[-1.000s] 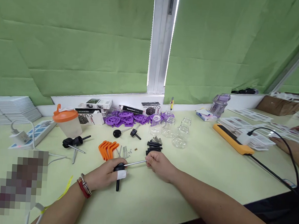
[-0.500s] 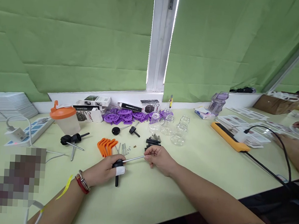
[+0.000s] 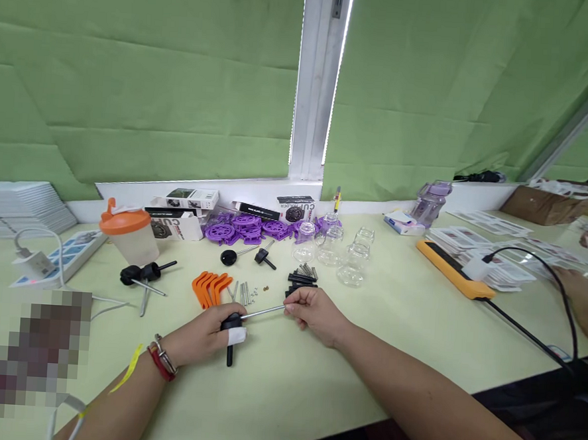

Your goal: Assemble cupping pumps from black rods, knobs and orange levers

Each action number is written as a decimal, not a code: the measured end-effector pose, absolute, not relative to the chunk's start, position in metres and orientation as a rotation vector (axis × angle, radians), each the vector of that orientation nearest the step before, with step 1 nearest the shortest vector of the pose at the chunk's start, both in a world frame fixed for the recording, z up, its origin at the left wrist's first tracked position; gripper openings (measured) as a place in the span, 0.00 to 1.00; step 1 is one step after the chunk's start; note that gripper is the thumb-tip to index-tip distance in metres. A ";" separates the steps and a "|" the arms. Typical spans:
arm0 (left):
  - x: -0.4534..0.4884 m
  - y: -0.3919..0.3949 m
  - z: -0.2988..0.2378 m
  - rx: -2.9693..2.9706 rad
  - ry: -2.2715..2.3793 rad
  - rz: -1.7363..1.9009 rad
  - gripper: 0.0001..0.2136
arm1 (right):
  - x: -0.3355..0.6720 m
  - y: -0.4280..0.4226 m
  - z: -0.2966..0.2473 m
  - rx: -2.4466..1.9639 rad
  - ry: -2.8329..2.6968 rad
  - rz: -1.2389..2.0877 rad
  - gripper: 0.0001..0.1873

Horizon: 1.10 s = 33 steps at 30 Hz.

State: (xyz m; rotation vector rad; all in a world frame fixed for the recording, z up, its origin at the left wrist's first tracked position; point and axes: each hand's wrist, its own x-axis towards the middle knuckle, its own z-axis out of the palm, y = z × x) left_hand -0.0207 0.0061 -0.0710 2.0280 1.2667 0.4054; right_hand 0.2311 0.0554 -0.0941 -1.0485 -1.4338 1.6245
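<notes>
My left hand [image 3: 206, 336] is closed around a black plastic knob part [image 3: 230, 341] with a stem that points down onto the table; a white bandage wraps one finger. A thin metal rod [image 3: 262, 312] runs from that knob to my right hand [image 3: 313, 313], whose fingertips pinch the rod's far end. Just beyond my hands lie orange plastic pieces [image 3: 210, 288], several loose metal pins and screws [image 3: 246, 293], and a small pile of black parts with springs [image 3: 301, 279].
Purple wheels [image 3: 246, 229], clear glass jars [image 3: 342, 249], boxes and an orange-lidded shaker [image 3: 124, 233] stand further back. Other knob-and-rod assemblies [image 3: 144, 276] lie at left by a power strip [image 3: 55, 258]. Another person's hands [image 3: 586, 291] work at right near an orange bar [image 3: 453, 269] and a black cable.
The view shifted slightly; my hands keep the same hold on the knob and rod, with my right hand a touch nearer the knob than a second ago.
</notes>
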 end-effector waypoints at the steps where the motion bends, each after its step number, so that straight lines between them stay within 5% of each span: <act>1: -0.021 0.006 -0.071 2.028 1.269 0.402 0.17 | 0.231 0.055 -0.094 -1.054 -1.439 1.622 0.14; 24: -0.021 0.007 -0.070 2.005 1.251 0.417 0.16 | 0.231 0.054 -0.095 -1.049 -1.620 1.640 0.20; 33: -0.020 0.007 -0.068 1.995 1.282 0.416 0.16 | 0.233 0.056 -0.098 -0.984 -1.570 1.648 0.13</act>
